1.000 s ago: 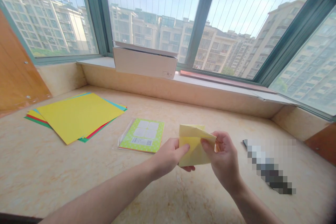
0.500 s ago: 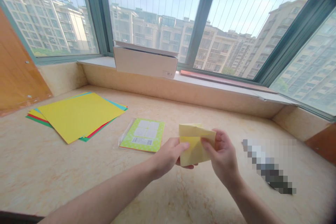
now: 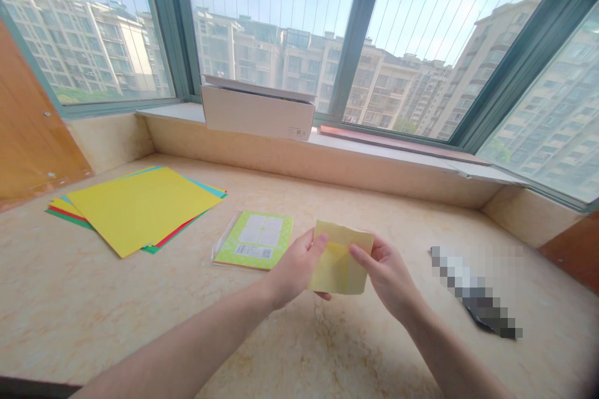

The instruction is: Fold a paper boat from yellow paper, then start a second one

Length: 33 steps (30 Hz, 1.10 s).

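A small folded sheet of yellow paper is held up above the counter between both hands. My left hand pinches its left edge, thumb on the near face and fingers behind. On the right edge, my right hand grips it the same way, its thumb lying near the top fold. A brighter yellow band crosses the paper's middle, and the back layers are hidden from me. Just left of my left hand lies a green-patterned paper pack with a white label and barcode, in a clear sleeve.
Coloured sheets, yellow on top, lie fanned at the left of the marbled counter. A pixelated dark and silver object rests at the right. On the window ledge stands a white box.
The paper's top part now lies flatter against the rest, and the sheet has shifted slightly left. My right hand moved left with it; my left thumb moved up.
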Tool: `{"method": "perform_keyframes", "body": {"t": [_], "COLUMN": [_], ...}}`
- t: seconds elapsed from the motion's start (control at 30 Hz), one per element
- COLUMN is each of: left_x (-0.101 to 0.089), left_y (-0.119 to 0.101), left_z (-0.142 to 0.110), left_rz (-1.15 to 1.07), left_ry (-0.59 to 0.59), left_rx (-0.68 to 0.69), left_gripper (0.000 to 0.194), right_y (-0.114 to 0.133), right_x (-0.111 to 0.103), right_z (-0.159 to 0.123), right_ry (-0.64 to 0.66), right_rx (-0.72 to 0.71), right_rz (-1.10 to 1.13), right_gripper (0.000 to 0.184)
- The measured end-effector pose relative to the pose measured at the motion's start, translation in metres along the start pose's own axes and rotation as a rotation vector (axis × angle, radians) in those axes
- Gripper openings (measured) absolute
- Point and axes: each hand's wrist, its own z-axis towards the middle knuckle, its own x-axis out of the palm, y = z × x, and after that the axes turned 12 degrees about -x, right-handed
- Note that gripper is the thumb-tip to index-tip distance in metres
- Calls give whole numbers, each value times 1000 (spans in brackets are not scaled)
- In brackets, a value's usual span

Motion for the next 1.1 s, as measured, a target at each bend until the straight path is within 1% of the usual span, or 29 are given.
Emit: {"method": "perform_keyframes", "body": {"t": [0.1, 0.2, 0.27, 0.33, 0.37, 0.43, 0.47, 0.57, 0.67, 0.73, 0.8, 0.83, 0.9, 0.93, 1.0, 1.1], "left_x": [3, 8, 12, 15, 16, 16, 16, 15, 14, 14, 13, 12, 9, 8, 6, 5], "left_y": [4, 10, 12, 13, 13, 12, 11, 8, 5, 2, -1, -2, -2, -2, -1, 1], "left_z": [1, 2, 2, 1, 0, -1, -1, -2, -4, -5, -5, -5, -4, -3, -1, 2], "left_rz": [41, 79, 89, 73, 55, 9, -14, -68, -108, -126, -138, -146, -170, -184, -204, -183], "left_ry": [4, -33, -61, -82, -91, -99, -97, -78, -84, -92, -97, -102, -118, -127, -143, -161], "left_rx": [61, 111, 131, 137, 136, 129, 123, 81, 33, 14, 7, 7, 8, 6, -1, -5], "left_gripper": [52, 51, 49, 49, 50, 52, 54, 60, 57, 53, 50, 49, 48, 47, 44, 40], "right_y": [-2, -6, -8, -10, -10, -10, -10, -9, -9, -8, -9, -10, -12, -13, -16, -20], "right_x": [3, 8, 12, 16, 17, 18, 18, 14, 10, 9, 9, 10, 12, 14, 16, 15], "right_z": [0, -4, -8, -12, -13, -16, -17, -18, -18, -17, -16, -15, -13, -12, -11, -8], "right_ry": [-69, -161, -227, -262, -258, -214, -179, -39, 83, 155, 201, 199, 156, 124, 63, 16], "right_rx": [0, -51, -151, -322, -422, -625, -716, -934, -1032, -1044, -1033, -1019, -969, -923, -783, -497], "right_rz": [-77, -201, -356, -539, -613, -706, -737, -837, -921, -939, -937, -929, -900, -871, -771, -542], "right_gripper": [37, 34, 31, 26, 23, 12, 12, 40, 60, 66, 68, 67, 63, 59, 50, 41]}}
